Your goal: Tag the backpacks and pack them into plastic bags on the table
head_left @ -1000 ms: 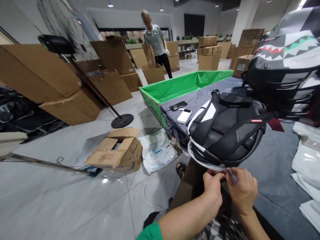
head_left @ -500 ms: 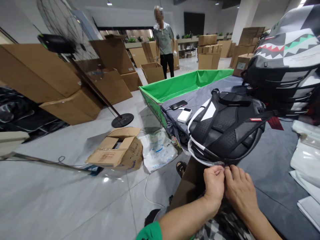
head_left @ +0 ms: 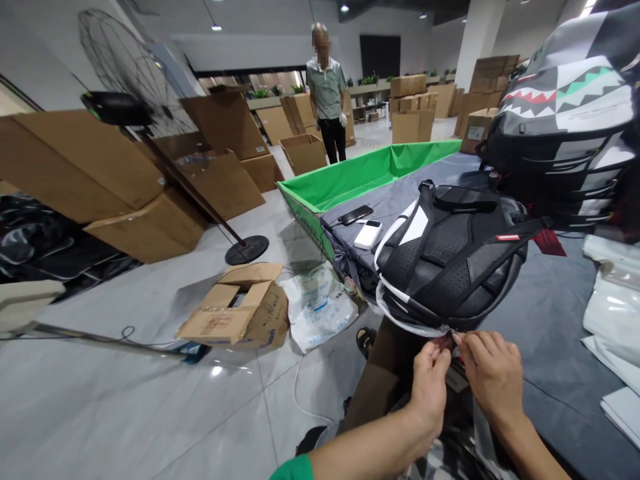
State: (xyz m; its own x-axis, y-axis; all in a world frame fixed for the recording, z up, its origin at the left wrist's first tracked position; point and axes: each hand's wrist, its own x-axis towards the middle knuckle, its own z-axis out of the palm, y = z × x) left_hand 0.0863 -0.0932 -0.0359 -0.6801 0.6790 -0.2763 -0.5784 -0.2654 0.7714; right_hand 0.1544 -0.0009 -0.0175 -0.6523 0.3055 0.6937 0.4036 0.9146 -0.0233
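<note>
Black backpack lies on its padded, mesh-panelled back face up, near the edge of the grey cloth-covered surface, at the middle of the view, its white-piped lower rim toward the wearer. That placement seems to bring the rim within easy reach of both hands.

Hands at 6 o'clock, close together and narrow. Left hand comes up from a green sleeve; right hand meets it from 4 o'clock. Fingertips of both close on a small dark piece at the rim. Too small to tell if zip pull or tag. The two-handed pinch suggests fine work on something small, with the bag's weight left to the surface.

Shark-print backpack at 2 o'clock, propped higher, near a red tag. White poly mailers at 3 o'clock, within arm's reach. Smartphone and white power bank at 11 o'clock, probably set aside from the hands' working area. Green-lined bin beyond them.

On the floor at 8 o'clock, an open cardboard box and a plastic bag. Pedestal fan at 10 o'clock. Co-worker in white gloves stands at 12 o'clock, well apart.
</note>
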